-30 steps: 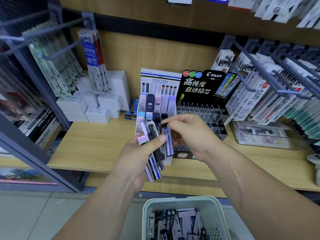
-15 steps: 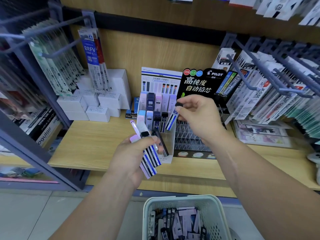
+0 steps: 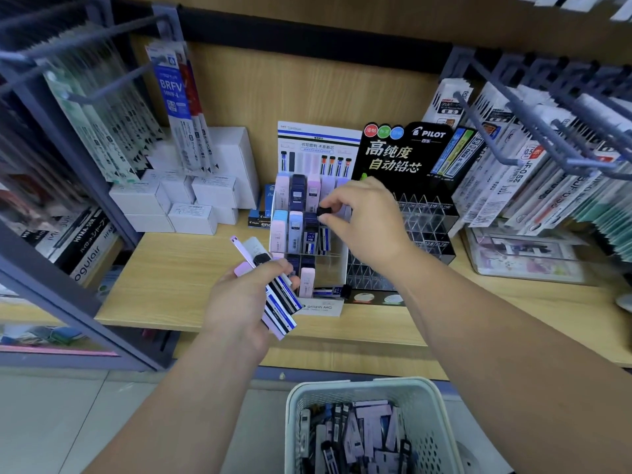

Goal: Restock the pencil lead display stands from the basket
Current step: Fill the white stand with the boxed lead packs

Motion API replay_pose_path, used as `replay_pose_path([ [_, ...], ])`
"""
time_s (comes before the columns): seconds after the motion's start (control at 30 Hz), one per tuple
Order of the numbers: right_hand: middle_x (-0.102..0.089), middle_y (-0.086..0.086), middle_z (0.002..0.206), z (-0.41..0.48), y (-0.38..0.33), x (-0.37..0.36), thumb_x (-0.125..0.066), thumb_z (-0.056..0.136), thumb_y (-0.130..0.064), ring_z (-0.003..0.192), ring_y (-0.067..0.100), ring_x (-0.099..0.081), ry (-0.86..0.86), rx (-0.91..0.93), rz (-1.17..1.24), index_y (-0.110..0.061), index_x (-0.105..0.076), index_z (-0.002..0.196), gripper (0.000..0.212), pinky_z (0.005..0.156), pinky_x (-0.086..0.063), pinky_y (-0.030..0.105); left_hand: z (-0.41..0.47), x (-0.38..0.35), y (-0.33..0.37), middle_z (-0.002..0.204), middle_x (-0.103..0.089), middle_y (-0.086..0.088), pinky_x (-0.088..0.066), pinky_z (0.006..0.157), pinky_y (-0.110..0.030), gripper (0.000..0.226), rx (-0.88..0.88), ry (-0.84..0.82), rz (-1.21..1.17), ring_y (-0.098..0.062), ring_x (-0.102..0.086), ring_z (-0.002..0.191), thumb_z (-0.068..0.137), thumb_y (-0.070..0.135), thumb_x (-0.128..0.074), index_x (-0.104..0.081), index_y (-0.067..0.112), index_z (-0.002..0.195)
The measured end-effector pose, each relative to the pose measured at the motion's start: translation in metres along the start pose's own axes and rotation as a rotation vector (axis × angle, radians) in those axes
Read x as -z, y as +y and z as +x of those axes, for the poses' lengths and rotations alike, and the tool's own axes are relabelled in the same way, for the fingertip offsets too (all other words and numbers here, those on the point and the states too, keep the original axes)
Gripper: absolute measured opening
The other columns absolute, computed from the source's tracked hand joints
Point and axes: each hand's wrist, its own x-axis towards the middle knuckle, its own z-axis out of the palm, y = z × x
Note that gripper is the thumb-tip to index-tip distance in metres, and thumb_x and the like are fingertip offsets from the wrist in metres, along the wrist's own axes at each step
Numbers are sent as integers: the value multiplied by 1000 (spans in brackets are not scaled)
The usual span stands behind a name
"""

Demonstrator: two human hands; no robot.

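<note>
1. Since half a second ago, the right hand [image 3: 366, 220] has come down from in front of the black Pilot stand [image 3: 393, 155] to the middle tier of the white display stand [image 3: 319, 307]. The lead case [image 3: 323, 211] it carried tilted in the air is now over that row.
2. The right hand pinches the case by its black cap between thumb and fingertips; the rest of the case is hidden behind the hand and the row.
3. The left hand [image 3: 239, 302] grips a fanned bundle of cases [image 3: 280, 299], pink, white and blue-striped, held near and to the left of the white stand, above the wooden shelf [image 3: 171, 268].
4. More stock lies jumbled in the basket [image 3: 359, 383] on the floor, near the person. The Pilot stand, just right of the white one, shows mostly empty clear slots.
5. The step in hand seems to be seating this one case in the right part of the middle tier, beside the dark HB cases already there.
6. To do it well:
   - Keep the case upright and lined up with its slot before pushing.
   - Press straight down on the cap until it sits level with its neighbours.
   - Let go only then.
7. A slanted entry could nudge the neighbouring cases or tip the light stand. The left hand's thumb should stay firm so the fan does not slide apart.
</note>
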Motion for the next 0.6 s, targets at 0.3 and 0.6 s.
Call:
replay_pose_path([
  [0.3,-66,-6,89,-15,14,-3,-83,82,-22,92,23,-51,53,14,-87,-21,-80,94,13,88,-44,43,-8,-7,0,82,-71,-13,-59,57,-31,38,-31,-55,9,-22,-67,65,82,2,-73,-63,-4,119],
  [0.6,-60,-8,55,-73,-3,31,-78,84,-45,50,1,-56,-264,-274,36,-25,-64,71,27,56,-49,25,-12,-5,1,83,-73,-13,-58,57,-33,36,-34,-75,25,-25,-70,68,82,4,-75,-65,-3,116],
])
